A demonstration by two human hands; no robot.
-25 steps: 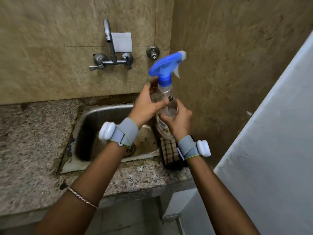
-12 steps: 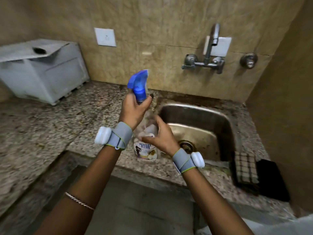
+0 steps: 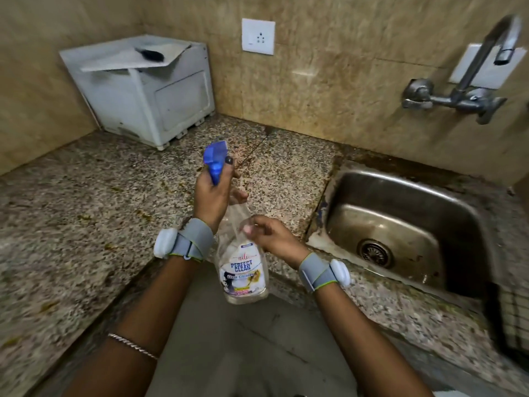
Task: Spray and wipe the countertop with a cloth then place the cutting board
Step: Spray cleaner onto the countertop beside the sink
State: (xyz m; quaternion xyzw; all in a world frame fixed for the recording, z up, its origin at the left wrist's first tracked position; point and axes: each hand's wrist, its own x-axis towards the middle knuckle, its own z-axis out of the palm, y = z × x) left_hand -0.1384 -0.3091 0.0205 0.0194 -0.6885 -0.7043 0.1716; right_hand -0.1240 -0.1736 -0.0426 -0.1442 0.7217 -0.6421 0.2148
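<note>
1. The stained table has come into view as the head turned left.
2. The left hand grips the spray bottle at its neck. The bottle has moved from above the sink to the table's front edge.
3. The right hand curls round the bottle's shoulder.
4. Spraying looks imminent; the checked cloth waits beyond the sink.

Spray bottle, near centre: label reads "PERFECT CLEAN". Line beneath partly legible: "Cleaner". Script above unreadable.
</note>
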